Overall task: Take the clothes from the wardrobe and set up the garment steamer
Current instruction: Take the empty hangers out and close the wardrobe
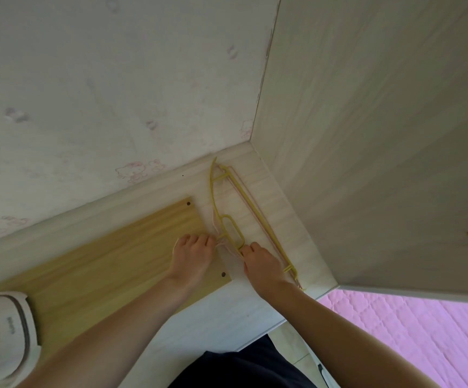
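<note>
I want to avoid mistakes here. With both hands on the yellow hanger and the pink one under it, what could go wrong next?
1. The yellow hanger lies stacked on a pink hanger; lifting one may drag or drop the other.
2. Both hands, left hand and right hand, pinch near the hook, so the long bar may swing and hit the side panel.
3. The white steamer sits near the left arm and could be bumped.

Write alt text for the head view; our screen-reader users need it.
Both hands, the left hand and the right hand, hold a yellow hanger lying on a pale wooden shelf, with a pink hanger underneath it. A light wooden board lies to the left, and a white appliance sits at the lower left edge.
</note>
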`<control>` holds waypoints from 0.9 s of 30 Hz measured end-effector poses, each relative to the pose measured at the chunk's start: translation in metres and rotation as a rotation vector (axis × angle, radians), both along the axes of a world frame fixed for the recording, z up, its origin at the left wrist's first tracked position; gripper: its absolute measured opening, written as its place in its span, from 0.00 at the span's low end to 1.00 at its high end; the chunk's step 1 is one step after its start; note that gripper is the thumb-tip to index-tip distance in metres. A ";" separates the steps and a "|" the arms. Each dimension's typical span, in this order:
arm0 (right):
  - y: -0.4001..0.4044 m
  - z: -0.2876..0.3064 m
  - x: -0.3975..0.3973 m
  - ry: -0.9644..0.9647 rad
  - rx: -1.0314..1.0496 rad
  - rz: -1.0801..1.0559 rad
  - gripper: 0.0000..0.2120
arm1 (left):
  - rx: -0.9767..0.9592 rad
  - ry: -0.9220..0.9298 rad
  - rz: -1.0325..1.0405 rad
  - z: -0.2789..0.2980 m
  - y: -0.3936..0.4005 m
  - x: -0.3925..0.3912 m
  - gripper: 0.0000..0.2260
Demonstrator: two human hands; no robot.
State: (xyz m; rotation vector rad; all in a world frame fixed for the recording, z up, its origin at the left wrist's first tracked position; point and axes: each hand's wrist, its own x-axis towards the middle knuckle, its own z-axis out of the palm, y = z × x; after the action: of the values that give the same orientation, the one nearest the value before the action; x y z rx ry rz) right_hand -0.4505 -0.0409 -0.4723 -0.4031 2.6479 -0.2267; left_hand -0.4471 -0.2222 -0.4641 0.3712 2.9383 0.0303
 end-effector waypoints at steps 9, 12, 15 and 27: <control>0.000 0.006 0.011 0.057 0.061 -0.034 0.10 | 0.013 -0.079 0.090 -0.006 0.007 0.004 0.17; -0.002 0.009 0.016 0.068 0.085 -0.037 0.09 | -0.009 -0.119 0.119 -0.005 0.011 0.006 0.19; -0.002 0.011 0.020 0.046 0.097 -0.036 0.11 | -0.027 -0.124 0.139 -0.002 0.015 0.008 0.21; 0.002 0.033 0.034 0.010 0.164 -0.074 0.13 | -0.058 0.084 0.106 0.004 0.005 0.033 0.24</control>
State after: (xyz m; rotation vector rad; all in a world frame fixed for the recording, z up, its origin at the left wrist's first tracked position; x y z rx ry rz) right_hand -0.4167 -0.0388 -0.4388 -0.2538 2.6691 -0.0299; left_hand -0.4138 -0.2176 -0.4602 0.2128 3.0311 -0.0581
